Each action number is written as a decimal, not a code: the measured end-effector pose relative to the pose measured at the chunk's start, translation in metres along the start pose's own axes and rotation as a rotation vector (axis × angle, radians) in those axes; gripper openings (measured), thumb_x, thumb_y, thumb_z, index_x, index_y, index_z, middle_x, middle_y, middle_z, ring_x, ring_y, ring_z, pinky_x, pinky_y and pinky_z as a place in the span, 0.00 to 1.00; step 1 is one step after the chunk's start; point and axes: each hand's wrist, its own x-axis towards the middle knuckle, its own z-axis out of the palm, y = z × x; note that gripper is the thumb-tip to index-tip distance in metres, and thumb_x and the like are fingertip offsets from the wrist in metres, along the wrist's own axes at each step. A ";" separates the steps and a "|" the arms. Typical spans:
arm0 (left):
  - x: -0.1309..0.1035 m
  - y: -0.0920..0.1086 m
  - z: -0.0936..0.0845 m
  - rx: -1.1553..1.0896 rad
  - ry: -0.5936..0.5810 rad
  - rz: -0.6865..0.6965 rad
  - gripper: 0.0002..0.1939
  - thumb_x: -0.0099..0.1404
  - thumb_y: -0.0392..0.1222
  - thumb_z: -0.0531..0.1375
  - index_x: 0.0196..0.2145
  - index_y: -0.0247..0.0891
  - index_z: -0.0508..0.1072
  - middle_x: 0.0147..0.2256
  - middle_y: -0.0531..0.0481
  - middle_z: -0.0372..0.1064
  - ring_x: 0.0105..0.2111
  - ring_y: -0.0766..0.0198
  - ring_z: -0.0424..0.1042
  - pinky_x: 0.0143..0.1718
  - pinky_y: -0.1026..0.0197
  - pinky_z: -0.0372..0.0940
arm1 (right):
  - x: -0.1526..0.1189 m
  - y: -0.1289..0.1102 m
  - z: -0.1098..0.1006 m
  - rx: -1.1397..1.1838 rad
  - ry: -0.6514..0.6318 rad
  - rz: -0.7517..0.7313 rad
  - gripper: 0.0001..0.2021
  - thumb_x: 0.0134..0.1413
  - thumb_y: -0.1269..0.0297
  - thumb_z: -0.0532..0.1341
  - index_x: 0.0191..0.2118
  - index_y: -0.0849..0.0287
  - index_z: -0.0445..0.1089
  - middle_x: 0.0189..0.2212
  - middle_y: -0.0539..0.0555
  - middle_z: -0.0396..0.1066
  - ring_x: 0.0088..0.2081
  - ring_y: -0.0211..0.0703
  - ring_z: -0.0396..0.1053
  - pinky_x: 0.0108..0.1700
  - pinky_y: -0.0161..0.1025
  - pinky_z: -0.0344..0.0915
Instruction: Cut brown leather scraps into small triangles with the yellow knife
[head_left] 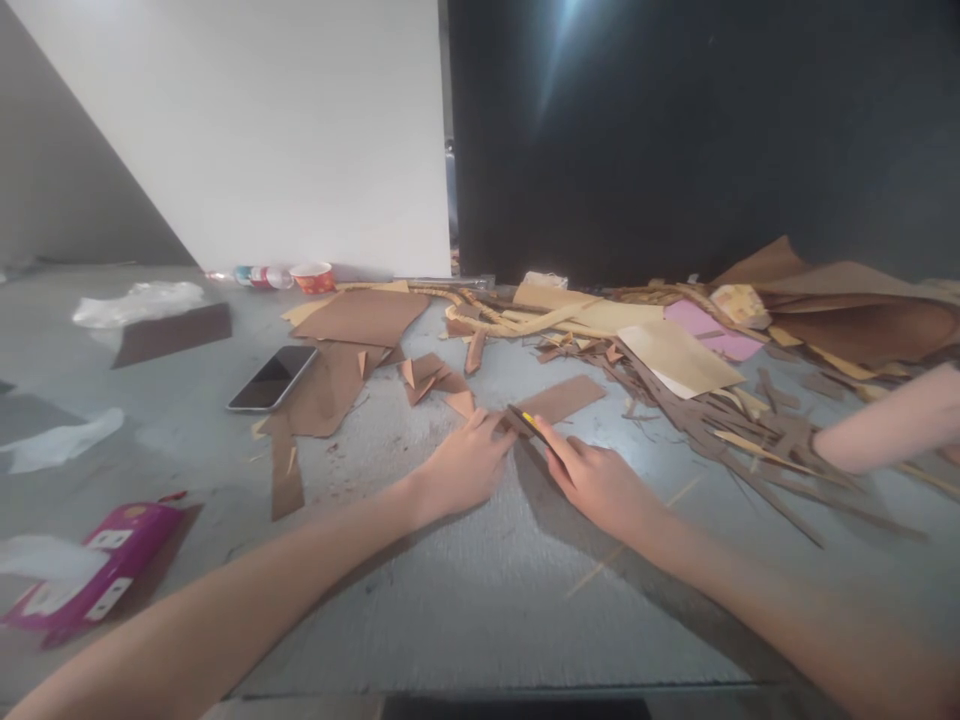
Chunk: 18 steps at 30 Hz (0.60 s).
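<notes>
My right hand (604, 485) is closed around a slim yellow-and-black utility knife (531, 424), its dark tip pointing left toward my other hand. A flat brown strip (570, 397) lies on the table under and beyond the knife. My left hand (469, 462) is closed, with its bent fingers pressed on the near left end of this strip, close to the knife tip. The fingertips partly cover that end. Folded brown scraps (427, 380) lie just beyond my left hand.
A phone (274, 379) rests beside brown sheets (330, 390) on the left. Nearer stands a magenta tissue pack (127, 565). Thin offcuts (712, 430) are heaped on the right, where another person's forearm (892, 420) reaches in. A paper cup (312, 277) and plastic bag (139, 304) sit farther back.
</notes>
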 end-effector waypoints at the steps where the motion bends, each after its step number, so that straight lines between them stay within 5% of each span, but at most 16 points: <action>1: 0.000 0.000 0.000 -0.007 -0.003 -0.003 0.20 0.75 0.33 0.54 0.62 0.33 0.72 0.61 0.35 0.69 0.59 0.47 0.68 0.63 0.45 0.68 | 0.000 0.000 0.000 -0.004 -0.001 0.001 0.28 0.80 0.63 0.49 0.79 0.60 0.56 0.33 0.57 0.80 0.26 0.44 0.74 0.28 0.38 0.60; 18: 0.000 0.000 0.000 0.005 -0.009 0.025 0.21 0.74 0.32 0.53 0.62 0.33 0.71 0.60 0.35 0.70 0.60 0.46 0.67 0.62 0.44 0.67 | -0.001 0.002 0.004 0.059 0.029 -0.022 0.28 0.81 0.61 0.47 0.79 0.60 0.55 0.33 0.57 0.79 0.27 0.44 0.73 0.29 0.38 0.62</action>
